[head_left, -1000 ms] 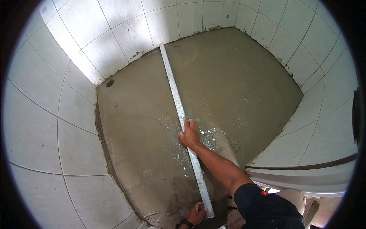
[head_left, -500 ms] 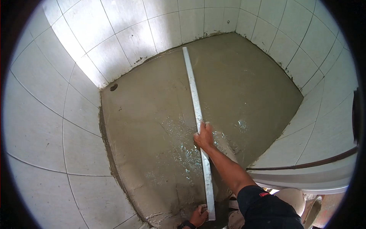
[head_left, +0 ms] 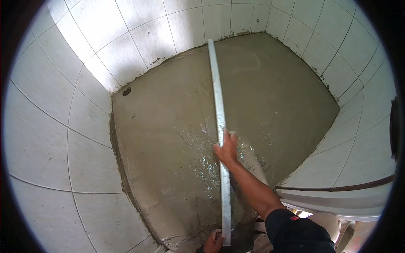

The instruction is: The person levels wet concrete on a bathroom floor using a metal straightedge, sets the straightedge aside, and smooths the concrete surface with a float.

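A long, pale metal straightedge (head_left: pixel 217 97) spans the wet grey mortar floor (head_left: pixel 164 114), its far end close to the back wall. Around its middle my right hand (head_left: pixel 228 147) is closed, gripping the bar from above. My left hand (head_left: pixel 213 242) holds the near end at the bottom of the view, fingers against its left side. Shiny wet patches show in the mortar beside my right hand.
White tiled walls (head_left: pixel 97 156) enclose the floor on the left, back and right. A round drain hole (head_left: pixel 126 91) lies in the far left corner. A pale curved ledge (head_left: pixel 333 202) is at the lower right, beside my knees.
Over the last second, the straightedge's far end has swung right across the mortar, with my right hand moving right along with it. My left hand has shifted slightly and its wrist shows less.
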Tool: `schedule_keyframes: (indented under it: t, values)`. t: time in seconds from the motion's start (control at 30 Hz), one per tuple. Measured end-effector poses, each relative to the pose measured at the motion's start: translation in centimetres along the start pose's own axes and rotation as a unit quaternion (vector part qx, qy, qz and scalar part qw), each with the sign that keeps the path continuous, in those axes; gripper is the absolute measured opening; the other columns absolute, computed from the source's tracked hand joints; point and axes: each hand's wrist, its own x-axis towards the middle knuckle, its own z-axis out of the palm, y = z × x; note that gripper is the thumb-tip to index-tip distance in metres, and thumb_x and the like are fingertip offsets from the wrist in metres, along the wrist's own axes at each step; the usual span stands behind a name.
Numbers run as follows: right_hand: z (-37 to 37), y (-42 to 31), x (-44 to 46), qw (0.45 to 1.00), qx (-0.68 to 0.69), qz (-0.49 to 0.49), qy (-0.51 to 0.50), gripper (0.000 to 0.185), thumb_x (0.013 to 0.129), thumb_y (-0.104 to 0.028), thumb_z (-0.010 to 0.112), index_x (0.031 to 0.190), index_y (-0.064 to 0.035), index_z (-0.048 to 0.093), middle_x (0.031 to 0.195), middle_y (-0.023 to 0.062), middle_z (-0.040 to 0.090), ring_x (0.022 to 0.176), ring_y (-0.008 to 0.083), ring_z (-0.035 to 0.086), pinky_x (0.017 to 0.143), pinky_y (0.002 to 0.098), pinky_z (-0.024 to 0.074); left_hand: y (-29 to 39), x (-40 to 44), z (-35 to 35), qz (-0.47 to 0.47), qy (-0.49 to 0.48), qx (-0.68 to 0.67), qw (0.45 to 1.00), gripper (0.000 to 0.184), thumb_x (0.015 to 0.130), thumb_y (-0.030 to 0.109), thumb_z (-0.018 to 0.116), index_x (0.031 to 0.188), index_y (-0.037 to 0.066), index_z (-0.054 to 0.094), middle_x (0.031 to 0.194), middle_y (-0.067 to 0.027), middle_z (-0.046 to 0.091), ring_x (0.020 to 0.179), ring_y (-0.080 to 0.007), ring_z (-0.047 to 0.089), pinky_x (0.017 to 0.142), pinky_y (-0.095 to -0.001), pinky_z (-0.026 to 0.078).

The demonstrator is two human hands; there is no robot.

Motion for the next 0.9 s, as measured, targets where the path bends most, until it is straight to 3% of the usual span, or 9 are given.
schedule_keyframes:
  t: [0.07, 0.1, 0.17, 0.3, 0.4, 0.43, 0.5, 0.7, 0.9]
  values:
    - [0.4, -1.6, 0.5, 1.000, 0.000, -0.027, -0.011, 0.071, 0.073, -0.014, 0.068, 0.136, 0.0018, 0.040, 0.115, 0.0234, 0.045, 0.107, 0.0400, 0.046, 0.093, 0.0474, 0.0404, -2.4, -0.1, -0.2, -0.122, 0.009, 0.025, 0.992, 0.044, 0.097, 0.026, 0.055, 0.131, 0.002, 0.042, 0.088, -0.0071, 0.058, 0.067, -0.0132, 0.050, 0.064, -0.0320, 0.047]
    - [0.8, -1.9, 0.3, 1.000, 0.002, -0.029, -0.010, 0.071, 0.073, -0.014, 0.068, 0.136, 0.0018, 0.040, 0.115, 0.0234, 0.045, 0.107, 0.0400, 0.046, 0.093, 0.0474, 0.0404, -0.6, 0.0, -0.3, -0.119, 0.011, 0.026, 0.992, 0.044, 0.097, 0.026, 0.055, 0.131, 0.002, 0.042, 0.088, -0.0071, 0.058, 0.067, -0.0132, 0.050, 0.064, -0.0320, 0.047]
    - [1.6, -1.7, -0.5, 0.999, 0.003, -0.033, -0.021, 0.071, 0.071, -0.011, 0.067, 0.136, 0.0005, 0.042, 0.109, 0.0218, 0.045, 0.106, 0.0385, 0.046, 0.090, 0.0457, 0.0414, 5.9, -0.2, -0.2, -0.148, -0.068, -0.126, 0.979, 0.047, 0.095, 0.027, 0.060, 0.130, 0.001, 0.042, 0.084, -0.0061, 0.058, 0.067, -0.0132, 0.052, 0.063, -0.0325, 0.048]
    - [2.4, -2.2, -1.1, 0.996, -0.010, -0.030, -0.089, 0.067, 0.075, -0.014, 0.064, 0.135, 0.0026, 0.040, 0.120, 0.0255, 0.043, 0.112, 0.0434, 0.043, 0.094, 0.0496, 0.0415, 2.1, -0.5, 0.6, -0.143, -0.047, -0.112, 0.982, 0.048, 0.094, 0.024, 0.062, 0.129, 0.000, 0.042, 0.079, -0.0040, 0.054, 0.064, -0.0126, 0.049, 0.060, -0.0340, 0.045]
    - [3.4, -2.2, -1.7, 0.996, -0.009, -0.035, -0.080, 0.067, 0.075, -0.014, 0.064, 0.135, 0.0024, 0.040, 0.120, 0.0256, 0.042, 0.113, 0.0438, 0.043, 0.094, 0.0502, 0.0410, 0.7, -0.2, 0.6, -0.151, -0.043, -0.096, 0.983, 0.048, 0.093, 0.020, 0.062, 0.131, 0.001, 0.040, 0.079, -0.0038, 0.051, 0.064, -0.0131, 0.047, 0.058, -0.0348, 0.043]
    - [3.5, -2.2, -1.9, 0.996, -0.009, -0.037, -0.076, 0.067, 0.075, -0.014, 0.064, 0.135, 0.0023, 0.040, 0.120, 0.0256, 0.042, 0.113, 0.0440, 0.042, 0.095, 0.0504, 0.0409, 1.2, -0.1, 0.5, -0.194, -0.060, -0.059, 0.977, 0.049, 0.093, 0.018, 0.063, 0.133, 0.001, 0.039, 0.079, -0.0037, 0.050, 0.064, -0.0134, 0.045, 0.058, -0.0347, 0.043]
    - [3.7, -2.1, -2.7, 0.997, -0.017, -0.061, -0.047, 0.070, 0.070, -0.014, 0.066, 0.135, 0.0006, 0.043, 0.109, 0.0231, 0.044, 0.105, 0.0399, 0.045, 0.093, 0.0474, 0.0399, 1.8, -0.3, 0.8, -0.235, -0.075, -0.020, 0.969, 0.051, 0.093, 0.016, 0.063, 0.135, 0.002, 0.037, 0.080, -0.0037, 0.049, 0.063, -0.0136, 0.044, 0.058, -0.0346, 0.043]
    - [4.4, -2.2, -3.9, 0.994, 0.002, -0.090, -0.069, 0.070, 0.070, -0.014, 0.066, 0.135, 0.0003, 0.043, 0.110, 0.0231, 0.044, 0.106, 0.0394, 0.045, 0.093, 0.0472, 0.0397, 2.6, -1.0, 2.3, -0.241, -0.047, -0.177, 0.953, 0.054, 0.093, 0.011, 0.061, 0.138, 0.004, 0.033, 0.077, -0.0026, 0.047, 0.062, -0.0132, 0.042, 0.056, -0.0346, 0.041]
    - [4.7, -2.6, -2.6, 0.993, -0.020, -0.076, -0.089, 0.070, 0.071, -0.015, 0.066, 0.136, 0.0003, 0.043, 0.112, 0.0230, 0.044, 0.107, 0.0394, 0.044, 0.094, 0.0472, 0.0404, 0.3, 0.3, 2.3, -0.235, -0.041, -0.219, 0.946, 0.029, 0.092, 0.010, 0.063, 0.115, 0.004, 0.045, 0.071, -0.0020, 0.044, 0.061, -0.0125, 0.041, 0.055, -0.0327, 0.040]
